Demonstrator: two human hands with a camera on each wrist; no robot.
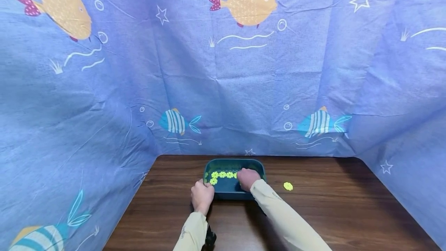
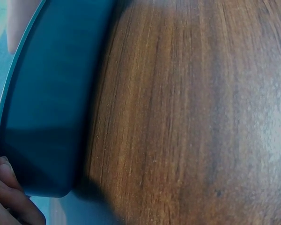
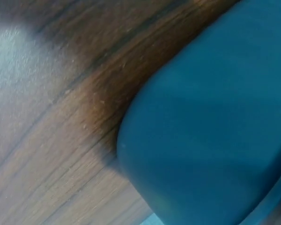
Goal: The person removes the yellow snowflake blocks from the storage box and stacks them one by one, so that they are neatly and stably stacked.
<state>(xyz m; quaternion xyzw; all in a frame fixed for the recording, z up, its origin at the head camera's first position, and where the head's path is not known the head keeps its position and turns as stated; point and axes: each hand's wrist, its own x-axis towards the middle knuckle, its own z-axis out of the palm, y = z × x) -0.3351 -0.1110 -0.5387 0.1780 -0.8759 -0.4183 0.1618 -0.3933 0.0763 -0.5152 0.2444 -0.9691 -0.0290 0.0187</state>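
A dark teal rectangular tray (image 1: 228,196) with raised walls stands on the table. My left hand (image 1: 203,196) grips its near left corner, fingers curled at the rim; the left wrist view shows those fingertips (image 2: 8,180) against the tray wall (image 2: 47,93). Inside, several yellow-green flower-shaped pieces (image 1: 222,174) lie in a row along the back and down the left side. Over the tray's right part, my right hand (image 1: 248,178) reaches down at the right end of that row. Its fingertips are hidden, so whether they pinch a piece does not show.
One loose yellow-green flower-shaped piece (image 1: 288,186) lies on the brown wooden table (image 1: 324,204), right of the tray. A blue cloth (image 1: 244,88) printed with fish hangs behind the table and on both sides. Something black (image 1: 210,238) shows beside the left sleeve.
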